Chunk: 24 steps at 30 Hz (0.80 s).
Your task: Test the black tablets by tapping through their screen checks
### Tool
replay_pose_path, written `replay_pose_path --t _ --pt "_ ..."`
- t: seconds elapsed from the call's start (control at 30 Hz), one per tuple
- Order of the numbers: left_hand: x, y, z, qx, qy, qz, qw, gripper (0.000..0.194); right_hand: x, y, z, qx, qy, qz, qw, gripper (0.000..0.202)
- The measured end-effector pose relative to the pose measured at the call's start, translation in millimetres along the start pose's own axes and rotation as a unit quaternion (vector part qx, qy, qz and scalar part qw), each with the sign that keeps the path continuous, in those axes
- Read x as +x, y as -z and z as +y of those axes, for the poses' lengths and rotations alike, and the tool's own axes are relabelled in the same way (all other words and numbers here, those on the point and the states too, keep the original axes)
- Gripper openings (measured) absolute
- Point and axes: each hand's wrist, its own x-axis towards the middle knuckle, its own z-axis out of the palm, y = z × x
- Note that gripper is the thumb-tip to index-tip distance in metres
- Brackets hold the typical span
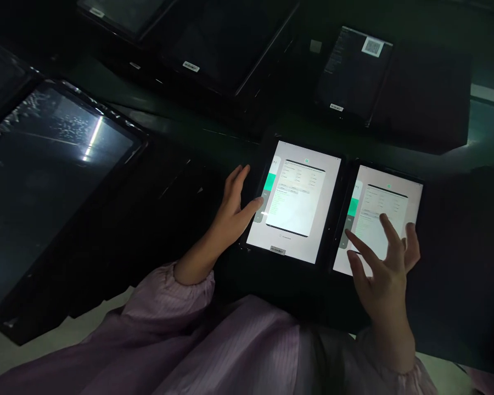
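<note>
Two lit tablets lie side by side on a dark table. At the left edge of the left tablet (296,200) is my left hand (233,211), its thumb on the screen's left side and its fingers stretched out beside it. Over the right tablet (411,189) hovers my right hand (385,263) with fingers spread; whether a fingertip touches the glass I cannot tell. Both screens show a white page shrunk to a card, with green and grey panels at the left. A small barcode label (277,250) sits at the left tablet's lower edge.
A dark tablet (354,77) with a white code square on its screen lies behind, beside a black box (424,99). Further dark-screened tablets (226,44) with labels stand at the back left. A large glossy dark panel (61,164) reflecting a light fills the left.
</note>
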Motion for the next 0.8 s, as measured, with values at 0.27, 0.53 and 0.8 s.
replay_pose_path --t 0.27,0.53,0.8 --pt "0.1 -0.7 2.3 -0.01 0.006 0.004 1.0 0.076 -3.1 6.2 5.2 0.004 -0.023 0.049 0.999 0.021" --pt "-0.3 2.0 3.6 0.007 -0.007 0.004 1.0 0.072 -4.9 3.4 6.0 0.022 -0.037 0.049 0.998 0.028" --pt "4.5 -0.6 7.7 -0.02 0.013 0.022 0.999 0.071 1.5 -1.4 9.0 0.016 -0.036 0.057 0.998 0.021"
